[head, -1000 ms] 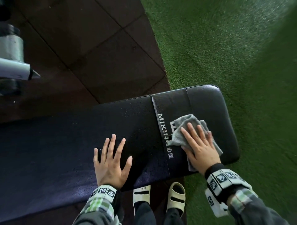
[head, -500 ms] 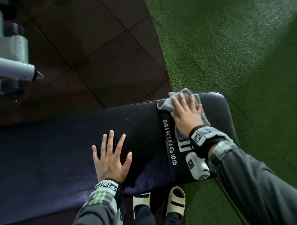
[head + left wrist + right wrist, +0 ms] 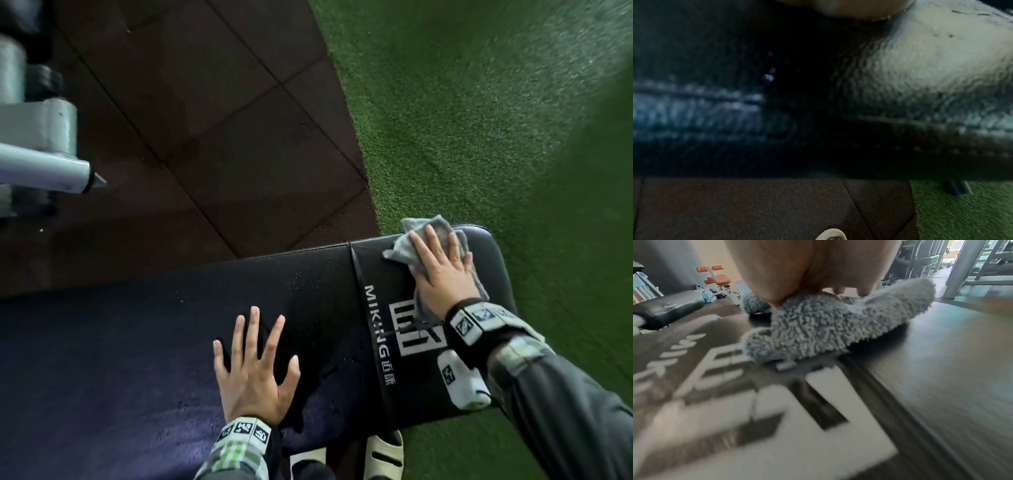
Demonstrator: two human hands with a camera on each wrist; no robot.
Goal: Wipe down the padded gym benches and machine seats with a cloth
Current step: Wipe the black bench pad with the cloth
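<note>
A black padded bench (image 3: pixel 171 342) with white lettering runs across the head view, speckled with droplets near its middle. My right hand (image 3: pixel 442 270) lies flat with straight fingers on a grey fluffy cloth (image 3: pixel 400 251), pressing it onto the pad near the bench's far right corner. The cloth (image 3: pixel 828 327) bunches under the palm in the right wrist view, beside the white logo (image 3: pixel 756 426). My left hand (image 3: pixel 255 370) rests flat on the pad with spread fingers, holding nothing. The left wrist view is dark, showing the pad's stitched edge (image 3: pixel 920 129).
Green turf (image 3: pixel 479 120) lies right of the bench and dark rubber tiles (image 3: pixel 205 120) behind it. A grey machine bar (image 3: pixel 44 168) juts in at the left. My sandalled feet (image 3: pixel 380 455) stand below the bench. Other benches and machines (image 3: pixel 717 280) stand farther off.
My right hand has pushed the cloth from the near side of the pad's right end up to its far edge. The left hand stays planted on the pad.
</note>
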